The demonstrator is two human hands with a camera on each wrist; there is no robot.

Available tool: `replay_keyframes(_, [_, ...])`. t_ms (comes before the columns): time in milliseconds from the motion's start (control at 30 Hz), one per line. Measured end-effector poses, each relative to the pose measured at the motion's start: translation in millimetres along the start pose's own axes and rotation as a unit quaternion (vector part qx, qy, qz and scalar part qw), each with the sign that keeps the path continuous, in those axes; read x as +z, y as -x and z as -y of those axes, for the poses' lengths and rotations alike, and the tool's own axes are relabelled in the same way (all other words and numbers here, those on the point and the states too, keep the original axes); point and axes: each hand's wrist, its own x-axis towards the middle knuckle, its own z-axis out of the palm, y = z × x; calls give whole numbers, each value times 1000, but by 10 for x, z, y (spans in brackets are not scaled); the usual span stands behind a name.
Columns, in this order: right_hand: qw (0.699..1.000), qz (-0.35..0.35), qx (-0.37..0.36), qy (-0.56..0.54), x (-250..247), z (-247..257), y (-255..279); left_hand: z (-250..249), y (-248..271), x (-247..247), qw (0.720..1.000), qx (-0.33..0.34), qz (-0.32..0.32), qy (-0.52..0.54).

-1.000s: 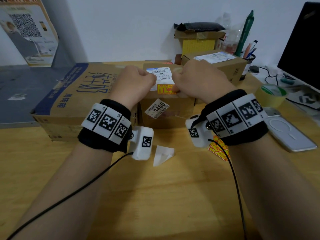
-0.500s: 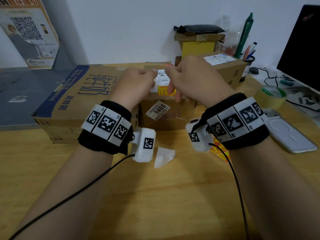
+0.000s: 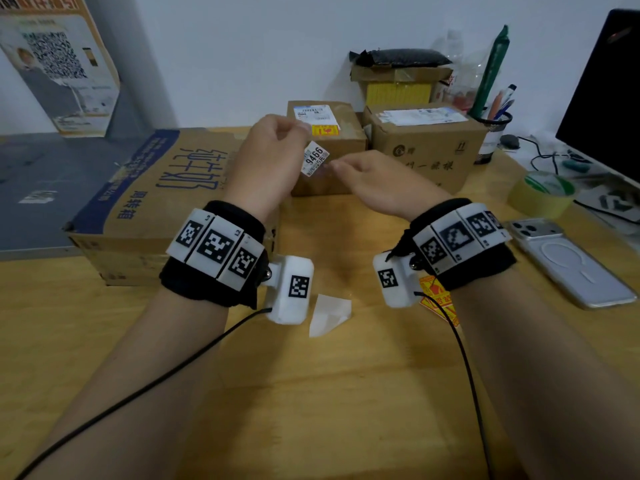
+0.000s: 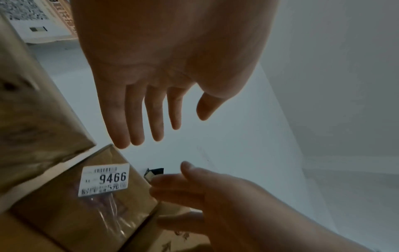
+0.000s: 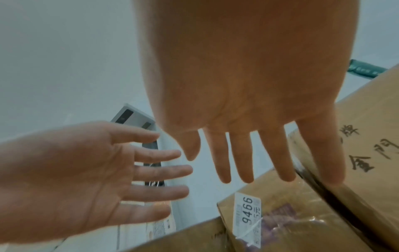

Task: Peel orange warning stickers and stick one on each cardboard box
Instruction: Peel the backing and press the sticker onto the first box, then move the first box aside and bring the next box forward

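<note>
A small cardboard box (image 3: pixel 341 147) stands at the table's middle with an orange warning sticker (image 3: pixel 324 130) stuck on its top, below a white shipping label. My left hand (image 3: pixel 273 147) and right hand (image 3: pixel 367 174) hover in front of it, touching nothing. The wrist views show the left hand (image 4: pixel 151 110) and the right hand (image 5: pixel 248 145) with straight, spread fingers, both empty. A large flat box (image 3: pixel 180 174) lies to the left and another box (image 3: pixel 433 150) to the right. Loose orange stickers (image 3: pixel 437 301) lie under my right wrist, a white backing paper (image 3: pixel 329 315) beside them.
A tape roll (image 3: pixel 542 194), a phone (image 3: pixel 571 261) and a monitor (image 3: pixel 606 98) take up the right side. A pen cup (image 3: pixel 491 129) and a stacked yellow box (image 3: pixel 398 84) stand at the back by the wall.
Both hands were pressing the orange sticker onto the small box's top. They have let go, drawn back toward me and opened; the sticker stays on the box.
</note>
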Motion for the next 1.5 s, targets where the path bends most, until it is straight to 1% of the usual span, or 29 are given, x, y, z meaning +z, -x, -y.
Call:
replay_keyframes(100, [996,-70,27,-51,-127,-106,5,-32,48,117,997,-30,58,38])
replay_keyframes(233, [980,-155,91,-80,-352,-415,1,-131,2,362,989,-65,117,60])
replay_keyframes(400, [953,-229,181,-75,-601,-855,44,-297,-138,735,978,-117,140,102])
replay_keyframes(500, [937,-265,214,-75,-695,-1058,34,-353,-172,999,974,-131,150,103])
replay_keyframes(600, [926,-287,221,-105,-723,-1214,-1,-349,-222,1222,974,-130,152,105])
replay_keyframes(767, [910,-251,237,-230,-695,-1337,-74,-301,-271,1421,972,-147,143,114])
replay_keyframes(833, [902,-259,229,-260,-676,-1325,-95,-290,-275,1456,974,-144,136,111])
replay_keyframes(900, [893,-289,217,-269,-669,-1289,-108,-271,-284,1472,974,-141,131,118])
replay_keyframes(967, [888,-327,209,-247,-672,-1219,-103,-264,-279,1466,973,-134,126,140])
replay_keyframes(1033, [882,-376,192,-210,-686,-1117,-86,-303,-258,1432,973,-115,111,164])
replay_keyframes(1133, [860,-450,162,-180,-749,-898,-16,-414,-227,1289,974,-81,81,193])
replay_keyframes(1200, [839,-483,125,-218,-808,-760,24,-492,-205,1127,970,-72,62,222])
replay_keyframes(1267, [816,-500,95,-276,-856,-633,75,-571,-159,942,965,-71,39,249])
replay_keyframes(1333, [794,-499,72,-339,-883,-509,126,-645,-102,762,962,-71,14,262])
replay_keyframes(1367, [791,-492,63,-359,-890,-455,140,-677,-66,670,964,-69,2,257])
replay_keyframes(1400, [792,-484,57,-368,-896,-395,162,-695,-34,581,967,-70,-9,245])
replay_keyframes(1433, [801,-471,53,-366,-901,-344,174,-707,0,495,971,-74,-17,228])
replay_keyframes(1467, [817,-452,53,-354,-910,-281,194,-706,29,414,975,-79,-23,208])
replay_keyframes(1500, [840,-427,58,-329,-912,-242,200,-700,63,335,978,-89,-26,186])
